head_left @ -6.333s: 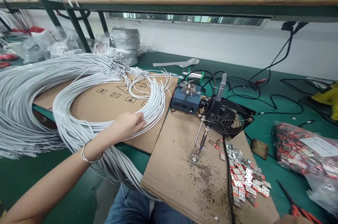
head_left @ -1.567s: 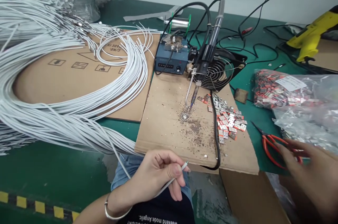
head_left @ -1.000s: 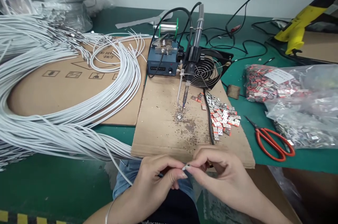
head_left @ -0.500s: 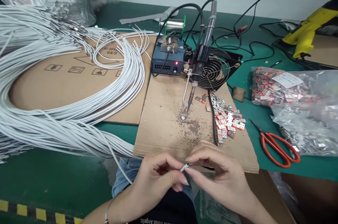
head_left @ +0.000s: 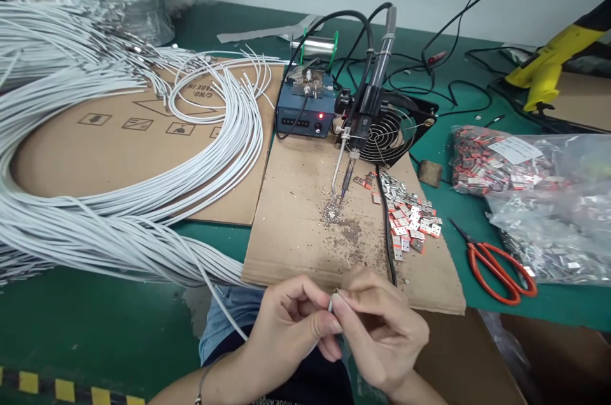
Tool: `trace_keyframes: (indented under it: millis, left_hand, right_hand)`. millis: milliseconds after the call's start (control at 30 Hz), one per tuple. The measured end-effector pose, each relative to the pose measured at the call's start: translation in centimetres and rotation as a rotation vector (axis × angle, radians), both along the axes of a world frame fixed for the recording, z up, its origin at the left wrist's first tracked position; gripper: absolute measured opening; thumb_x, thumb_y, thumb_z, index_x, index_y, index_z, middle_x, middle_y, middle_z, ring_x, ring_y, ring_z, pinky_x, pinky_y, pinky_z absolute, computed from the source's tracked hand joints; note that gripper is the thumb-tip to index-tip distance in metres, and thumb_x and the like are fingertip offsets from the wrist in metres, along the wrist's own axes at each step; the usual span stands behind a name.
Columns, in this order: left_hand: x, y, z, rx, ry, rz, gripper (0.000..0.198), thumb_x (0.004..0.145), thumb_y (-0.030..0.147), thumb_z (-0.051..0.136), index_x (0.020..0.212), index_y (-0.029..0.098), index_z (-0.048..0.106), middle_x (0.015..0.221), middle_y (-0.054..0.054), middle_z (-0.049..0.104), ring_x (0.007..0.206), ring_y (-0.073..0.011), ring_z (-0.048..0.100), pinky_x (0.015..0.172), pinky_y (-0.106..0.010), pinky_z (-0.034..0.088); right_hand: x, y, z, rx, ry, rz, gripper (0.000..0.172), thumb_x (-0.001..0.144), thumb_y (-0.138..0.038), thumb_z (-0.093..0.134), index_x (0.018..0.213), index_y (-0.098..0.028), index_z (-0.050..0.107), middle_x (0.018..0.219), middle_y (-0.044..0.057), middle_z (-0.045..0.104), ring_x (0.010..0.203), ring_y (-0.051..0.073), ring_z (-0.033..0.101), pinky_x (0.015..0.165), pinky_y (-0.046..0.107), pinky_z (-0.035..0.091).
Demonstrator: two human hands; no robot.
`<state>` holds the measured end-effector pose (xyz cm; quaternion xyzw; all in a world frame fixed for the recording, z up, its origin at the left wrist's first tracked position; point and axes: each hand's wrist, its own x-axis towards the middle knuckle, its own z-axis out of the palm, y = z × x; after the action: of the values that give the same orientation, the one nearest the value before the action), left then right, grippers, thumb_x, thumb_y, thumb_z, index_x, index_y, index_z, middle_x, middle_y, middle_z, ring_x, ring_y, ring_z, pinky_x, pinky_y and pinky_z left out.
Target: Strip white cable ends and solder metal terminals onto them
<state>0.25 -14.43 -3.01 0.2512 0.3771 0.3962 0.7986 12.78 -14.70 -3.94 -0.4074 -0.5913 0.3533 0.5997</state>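
My left hand (head_left: 293, 322) is closed on a white cable (head_left: 229, 312), close to its end. That cable runs back under my wrist toward the large bundle of white cables (head_left: 143, 249) on the left. My right hand (head_left: 379, 322) pinches the cable's tip between thumb and forefinger, touching my left fingertips. A small dark bit shows at the tip; most of the end is hidden by my fingers. Beyond my hands, a soldering iron (head_left: 365, 112) on a stand points down at the cardboard. Metal USB connectors (head_left: 410, 220) with orange parts lie in a pile to its right.
A blue soldering feeder box (head_left: 303, 113), a solder spool (head_left: 319, 46) and a black fan (head_left: 389, 131) stand behind. Red-handled scissors (head_left: 501, 271) and plastic bags of connectors (head_left: 506, 156) lie right. The cardboard sheet (head_left: 291, 227) holds solder specks.
My right fingers have closed in over the cable's tip, and my right hand has shifted left and turned more upright. My left hand keeps its grip, nearly in place.
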Motion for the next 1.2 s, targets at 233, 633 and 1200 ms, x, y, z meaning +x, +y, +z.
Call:
trace_keyframes:
  millis: [233, 633, 1200]
  left_hand:
    - [-1.1, 0.5, -0.4, 0.064, 0.070, 0.049, 0.028, 0.064, 0.032, 0.079, 0.062, 0.013, 0.059, 0.043, 0.004, 0.059, 0.035, -0.0057, 0.054, 0.039, -0.012, 0.039]
    - [-0.8, 0.4, 0.2, 0.075, 0.182, -0.056, 0.033, 0.064, 0.039, 0.076, 0.061, 0.014, 0.054, 0.042, 0.004, 0.054, 0.038, -0.0069, 0.051, 0.043, -0.016, 0.038]
    - [-2.9, 1.7, 2.2, 0.170, 0.423, 0.201, 0.018, 0.071, 0.027, 0.071, 0.063, 0.016, 0.059, 0.052, 0.006, 0.059, 0.035, -0.0050, 0.050, 0.046, -0.018, 0.039]
  right_hand:
    - [2.9, 1.1, 1.4, -0.229, 0.030, 0.118, 0.007, 0.081, -0.020, 0.063, 0.084, -0.026, 0.059, 0.069, -0.002, 0.051, 0.058, 0.013, 0.043, 0.051, 0.024, 0.036]
    - [2.1, 1.2, 1.9, -0.262, -0.216, 0.272, 0.020, 0.081, -0.014, 0.060, 0.062, -0.019, 0.056, 0.054, -0.003, 0.047, 0.051, 0.012, 0.042, 0.046, 0.025, 0.031]
    - [14.4, 11.2, 4.7, -0.301, -1.061, -0.330, 0.011, 0.080, -0.022, 0.057, 0.073, -0.018, 0.065, 0.067, 0.003, 0.065, 0.059, 0.018, 0.055, 0.057, 0.030, 0.039]
